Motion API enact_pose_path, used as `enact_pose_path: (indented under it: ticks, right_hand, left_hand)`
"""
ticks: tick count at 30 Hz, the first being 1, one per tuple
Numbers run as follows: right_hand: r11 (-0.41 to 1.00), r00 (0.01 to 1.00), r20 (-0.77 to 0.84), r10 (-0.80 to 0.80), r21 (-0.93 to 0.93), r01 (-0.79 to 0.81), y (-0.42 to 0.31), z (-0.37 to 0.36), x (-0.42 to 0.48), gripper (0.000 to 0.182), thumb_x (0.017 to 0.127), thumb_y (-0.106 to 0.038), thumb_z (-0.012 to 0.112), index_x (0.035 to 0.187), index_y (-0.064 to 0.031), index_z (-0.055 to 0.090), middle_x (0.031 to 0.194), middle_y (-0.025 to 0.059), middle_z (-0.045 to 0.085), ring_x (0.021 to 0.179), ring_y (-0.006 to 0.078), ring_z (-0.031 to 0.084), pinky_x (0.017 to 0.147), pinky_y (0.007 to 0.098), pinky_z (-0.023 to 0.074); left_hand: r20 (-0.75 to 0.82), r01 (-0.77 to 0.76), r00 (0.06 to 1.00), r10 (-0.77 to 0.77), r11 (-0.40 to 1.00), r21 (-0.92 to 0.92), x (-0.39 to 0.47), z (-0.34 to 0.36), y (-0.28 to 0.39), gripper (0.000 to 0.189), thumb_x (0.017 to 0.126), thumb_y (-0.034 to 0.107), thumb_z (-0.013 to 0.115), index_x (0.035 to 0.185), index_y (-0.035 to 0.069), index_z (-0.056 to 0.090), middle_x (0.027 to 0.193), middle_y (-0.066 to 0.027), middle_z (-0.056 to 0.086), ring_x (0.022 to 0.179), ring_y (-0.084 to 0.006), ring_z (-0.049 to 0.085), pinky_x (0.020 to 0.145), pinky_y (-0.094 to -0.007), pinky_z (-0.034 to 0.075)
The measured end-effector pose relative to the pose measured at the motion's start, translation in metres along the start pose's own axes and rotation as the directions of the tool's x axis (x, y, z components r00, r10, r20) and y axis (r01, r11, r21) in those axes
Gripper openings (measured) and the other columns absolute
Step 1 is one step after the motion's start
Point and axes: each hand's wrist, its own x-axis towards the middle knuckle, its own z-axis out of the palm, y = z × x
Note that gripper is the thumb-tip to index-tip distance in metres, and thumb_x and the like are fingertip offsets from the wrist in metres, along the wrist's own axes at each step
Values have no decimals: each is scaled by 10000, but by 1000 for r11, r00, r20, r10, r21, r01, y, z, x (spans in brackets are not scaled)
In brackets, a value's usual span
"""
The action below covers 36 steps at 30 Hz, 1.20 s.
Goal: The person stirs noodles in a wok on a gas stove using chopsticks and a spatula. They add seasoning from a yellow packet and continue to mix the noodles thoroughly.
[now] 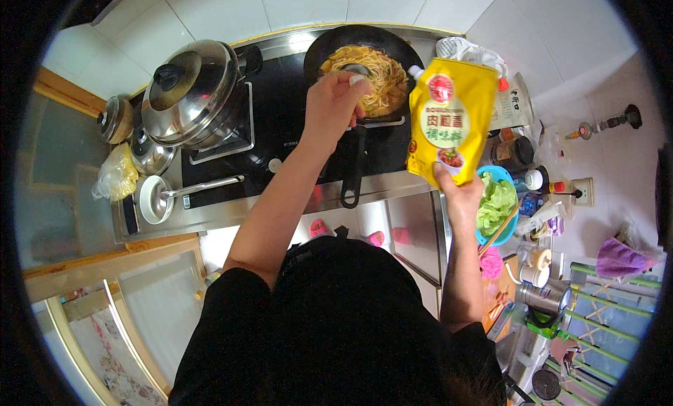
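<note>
My left hand (pixel 334 106) is over the near side of a black wok (pixel 315 51), its fingers pinched on a small white piece (pixel 357 80), perhaps a cap. Noodles in sauce (pixel 389 82) fill the wok's bottom. Just beyond my fingertips shows a grey metal utensil end (pixel 356 68); its handle cannot be made out. In my right hand (pixel 462 195) is a yellow seasoning pouch (pixel 473 106), gripped at its lower end and held upright right of the wok. The pouch's white spout (pixel 416 72) points up and left, towards the wok.
A lidded steel pot (pixel 194 101) stands on the left of the black cooktop (pixel 284 117). A ladle (pixel 202 187) rests in a white bowl (pixel 144 198). At right, a blue basket (pixel 481 237) holds lettuce (pixel 494 201), with chopsticks (pixel 502 230) across it. Jars (pixel 512 152) crowd behind.
</note>
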Motion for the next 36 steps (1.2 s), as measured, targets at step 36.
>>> enact_pose_path:
  ticks: [36]
  right_hand:
    - [813,973,170,158,537,-226,19,-39,-33,452,809,-81,695,1204,36,509,1064,141,648,846,254,679,621,366,596]
  left_hand:
    - [370,119,927,-66,985,-124,7,64,19,338,900,267,617,1051,-36,612,798,-76,648,537,-100,550,458,-197,417]
